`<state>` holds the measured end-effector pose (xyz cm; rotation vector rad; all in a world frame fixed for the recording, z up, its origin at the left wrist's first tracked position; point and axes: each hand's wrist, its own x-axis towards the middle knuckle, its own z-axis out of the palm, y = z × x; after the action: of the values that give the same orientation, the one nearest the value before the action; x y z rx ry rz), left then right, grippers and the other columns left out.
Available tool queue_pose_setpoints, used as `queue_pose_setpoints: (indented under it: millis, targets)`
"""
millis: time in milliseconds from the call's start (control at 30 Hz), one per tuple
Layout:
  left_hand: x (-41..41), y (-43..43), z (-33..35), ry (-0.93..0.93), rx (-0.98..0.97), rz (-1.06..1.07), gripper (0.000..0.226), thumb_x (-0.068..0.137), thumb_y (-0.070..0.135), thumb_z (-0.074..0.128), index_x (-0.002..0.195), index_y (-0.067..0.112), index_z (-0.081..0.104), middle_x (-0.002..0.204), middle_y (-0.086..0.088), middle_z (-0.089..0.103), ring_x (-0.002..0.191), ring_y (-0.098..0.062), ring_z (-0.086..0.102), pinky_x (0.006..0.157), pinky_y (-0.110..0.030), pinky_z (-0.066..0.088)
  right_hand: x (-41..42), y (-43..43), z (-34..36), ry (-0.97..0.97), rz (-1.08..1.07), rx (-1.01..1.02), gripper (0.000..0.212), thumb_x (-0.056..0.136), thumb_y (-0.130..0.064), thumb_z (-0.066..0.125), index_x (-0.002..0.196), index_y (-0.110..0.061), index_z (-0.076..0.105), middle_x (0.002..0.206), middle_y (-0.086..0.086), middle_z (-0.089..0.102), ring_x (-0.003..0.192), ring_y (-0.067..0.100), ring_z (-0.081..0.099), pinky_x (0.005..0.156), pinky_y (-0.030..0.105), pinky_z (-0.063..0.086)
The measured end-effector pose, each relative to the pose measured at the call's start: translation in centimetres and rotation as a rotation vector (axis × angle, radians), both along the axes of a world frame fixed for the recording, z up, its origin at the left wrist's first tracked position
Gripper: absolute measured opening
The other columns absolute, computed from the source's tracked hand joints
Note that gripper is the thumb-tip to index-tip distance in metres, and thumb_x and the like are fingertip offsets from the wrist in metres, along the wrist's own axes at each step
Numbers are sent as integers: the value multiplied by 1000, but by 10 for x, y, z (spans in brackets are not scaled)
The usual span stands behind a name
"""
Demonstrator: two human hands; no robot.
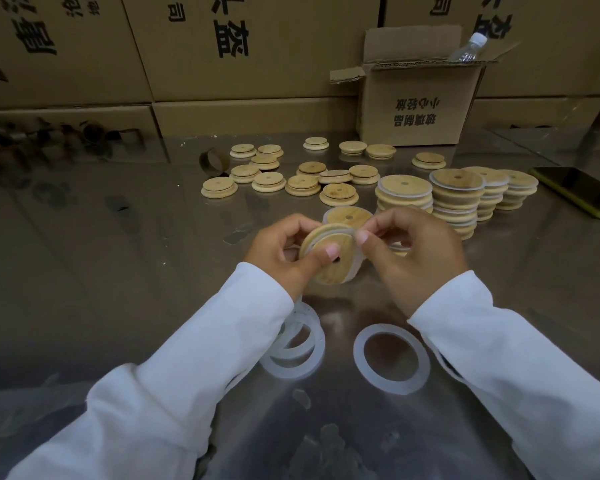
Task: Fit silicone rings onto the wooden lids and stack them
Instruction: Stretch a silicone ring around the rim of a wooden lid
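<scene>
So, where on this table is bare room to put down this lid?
Most room is on the left: the bare steel table between the left sleeve and the loose lids. A smaller patch lies between the stacks, the phone and the right sleeve. Crowded: around the silicone rings by the sleeves.

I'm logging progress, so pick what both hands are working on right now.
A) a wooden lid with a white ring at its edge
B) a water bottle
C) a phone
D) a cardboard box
A: the left hand grips a wooden lid while the right hand pinches the white ring at its edge; the phone lies apart at the far right.
</scene>
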<state>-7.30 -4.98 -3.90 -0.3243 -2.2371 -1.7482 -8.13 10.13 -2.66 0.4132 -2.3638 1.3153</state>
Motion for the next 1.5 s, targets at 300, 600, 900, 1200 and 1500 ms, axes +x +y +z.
queue_pose_setpoints:
  millis: [300,600,900,1200,1500]
  targets:
    - [-4,1,-3,-173,202,-6,8,77,11,69,81,16,65,77,-2,70,72,-15,67,65,-29,57,2,-5,-8,69,-41,29,8,81,-24,66,76,-26,60,79,-9,62,77,6,57,70,23,48]
    - [-3,-3,-2,-21,-25,-6,7,82,14,66,81,20,62,79,1,67,77,-10,63,69,-21,53,0,-2,-2,-5,-16,28,21,79,-21,68,66,-32,56,84,-5,58,76,5,54,65,5,38]
    - [-3,-2,1,28,-43,-33,9,83,16,64,82,24,60,83,3,66,80,-12,63,68,-21,54,-2,1,4,-79,-29,-51,18,81,-21,66,66,-30,59,79,-9,62,76,4,56,62,9,37]
    - [-8,-1,-4,-103,214,31,7,81,15,66,77,21,65,74,-2,69,74,-24,63,76,-50,53,2,-6,-5,52,-47,-15,8,79,-25,67,75,-27,60,78,-12,62,76,3,58,66,8,42]
    - [-8,-7,-1,-63,141,-26,9,74,26,67,79,20,62,74,4,67,67,-12,64,61,-32,54,-4,0,1,-127,-45,-192,18,77,-23,71,61,-30,63,69,-15,65,72,3,60,65,14,44]
